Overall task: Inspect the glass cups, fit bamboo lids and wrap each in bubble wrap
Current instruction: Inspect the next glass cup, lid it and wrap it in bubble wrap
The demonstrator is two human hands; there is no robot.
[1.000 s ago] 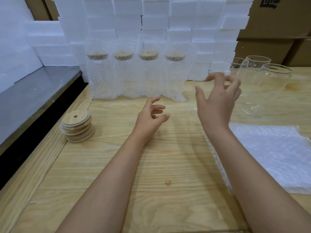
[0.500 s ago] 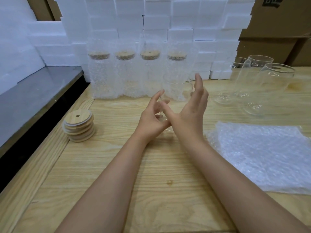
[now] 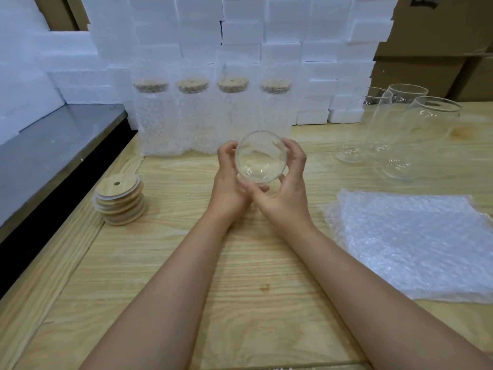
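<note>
A stack of bamboo lids (image 3: 120, 201) sits on the wooden table (image 3: 253, 263), well to the left of the left hand (image 3: 229, 180). Four wrapped cups (image 3: 213, 113), lids fitted, stand in a row just beyond both hands. The left hand and right hand (image 3: 289, 188), fingers curled, grip one bare glass cup (image 3: 261, 160) between them above the table, its open mouth tilted toward the camera. Right of the right hand, unwrapped cups (image 3: 426, 134) stand farther back, with bubble wrap (image 3: 410, 244) lying nearer.

Wooden table (image 3: 165, 276), foam blocks (image 3: 266, 36), cardboard boxes (image 3: 440, 36)
</note>
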